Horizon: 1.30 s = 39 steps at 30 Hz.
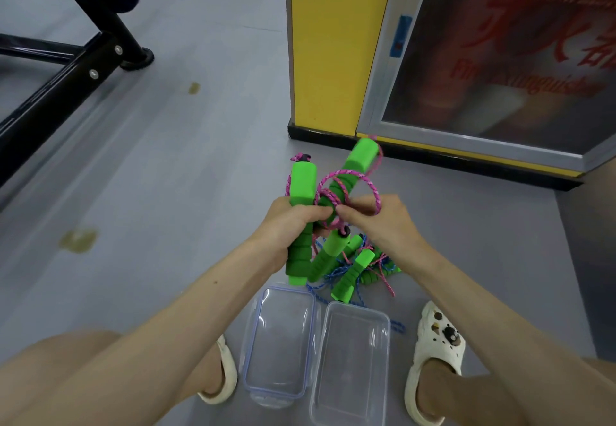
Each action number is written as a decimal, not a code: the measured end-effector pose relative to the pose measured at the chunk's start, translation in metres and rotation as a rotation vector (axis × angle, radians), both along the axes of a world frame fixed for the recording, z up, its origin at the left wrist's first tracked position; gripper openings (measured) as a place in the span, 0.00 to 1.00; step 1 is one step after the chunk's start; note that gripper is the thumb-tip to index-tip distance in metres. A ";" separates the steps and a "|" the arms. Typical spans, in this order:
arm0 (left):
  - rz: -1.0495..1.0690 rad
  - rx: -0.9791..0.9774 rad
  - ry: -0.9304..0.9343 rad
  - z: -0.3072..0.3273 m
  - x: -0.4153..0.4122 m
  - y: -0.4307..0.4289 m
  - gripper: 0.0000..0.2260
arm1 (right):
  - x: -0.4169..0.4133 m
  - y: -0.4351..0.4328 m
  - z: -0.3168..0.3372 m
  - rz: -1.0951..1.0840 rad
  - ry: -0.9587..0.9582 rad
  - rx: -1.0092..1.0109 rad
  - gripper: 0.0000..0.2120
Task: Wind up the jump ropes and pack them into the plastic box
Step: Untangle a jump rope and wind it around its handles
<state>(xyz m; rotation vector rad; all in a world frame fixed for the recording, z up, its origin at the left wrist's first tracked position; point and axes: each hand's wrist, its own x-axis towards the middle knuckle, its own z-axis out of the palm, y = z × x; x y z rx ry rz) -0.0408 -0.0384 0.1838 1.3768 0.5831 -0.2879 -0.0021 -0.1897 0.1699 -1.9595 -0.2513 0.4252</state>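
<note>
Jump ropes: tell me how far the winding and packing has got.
Nothing packed yet: the plastic box lies empty beside its lid. In hand: the left hand grips green handles while the right hand pinches the pink rope looped round one. Left: the tangled ropes on the floor.

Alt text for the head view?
The left hand grips two green foam handles while the right hand pinches the pink rope looped around one of them. On the grey floor, more ropes lie beside an empty clear plastic box and its lid.
</note>
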 end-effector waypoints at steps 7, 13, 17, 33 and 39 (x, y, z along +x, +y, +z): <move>-0.106 -0.040 0.085 -0.005 -0.005 0.000 0.03 | 0.009 -0.005 -0.009 -0.045 0.056 -0.075 0.13; -0.360 -0.036 0.143 0.003 -0.005 0.009 0.05 | 0.014 -0.009 -0.006 -0.027 -0.059 -0.245 0.14; -0.327 -0.092 0.166 0.005 -0.003 0.016 0.08 | 0.018 -0.018 -0.005 0.025 0.110 -0.160 0.08; -0.302 0.079 0.082 -0.002 -0.002 0.016 0.03 | 0.010 -0.013 0.002 0.103 0.127 -0.079 0.06; -0.106 0.157 0.016 -0.008 -0.003 0.001 0.03 | 0.009 -0.006 -0.003 -0.012 0.082 -0.113 0.03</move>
